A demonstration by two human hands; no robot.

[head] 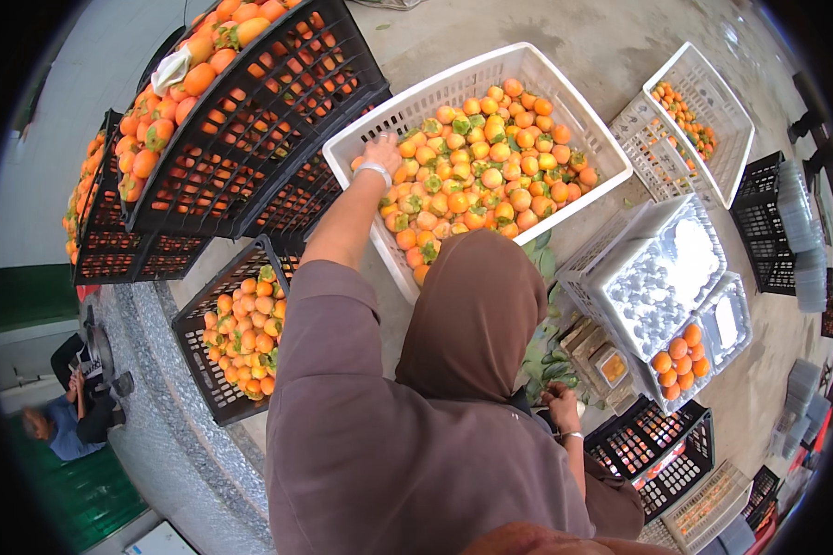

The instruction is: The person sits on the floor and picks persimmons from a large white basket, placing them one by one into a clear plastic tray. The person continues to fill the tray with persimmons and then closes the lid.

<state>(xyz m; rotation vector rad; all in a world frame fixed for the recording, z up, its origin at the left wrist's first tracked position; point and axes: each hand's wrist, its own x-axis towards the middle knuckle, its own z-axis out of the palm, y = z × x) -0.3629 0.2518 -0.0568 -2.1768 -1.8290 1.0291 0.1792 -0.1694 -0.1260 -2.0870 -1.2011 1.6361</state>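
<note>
My left hand (pixel 383 152), with a pale bracelet at its wrist, reaches into the near-left end of a large white plastic crate (pixel 576 97). It touches the heap of orange persimmons (pixel 486 159), many with green calyxes. Its fingertips are partly hidden, so a grip on a fruit cannot be made out. Low on the right, my right hand (pixel 562 408) has bent fingers beside my brown clothing (pixel 416 458). What lies within those fingers is too small to tell. Green leaves (pixel 548 361) lie on the floor just beyond it.
Tall black crates (pixel 264 132) full of persimmons stand at left, above a lower black crate (pixel 194 333). At right, clear plastic trays (pixel 659 277) top a white crate, several persimmons (pixel 682 361) in one. Another white crate (pixel 729 90) stands behind. A person (pixel 76 416) sits far left.
</note>
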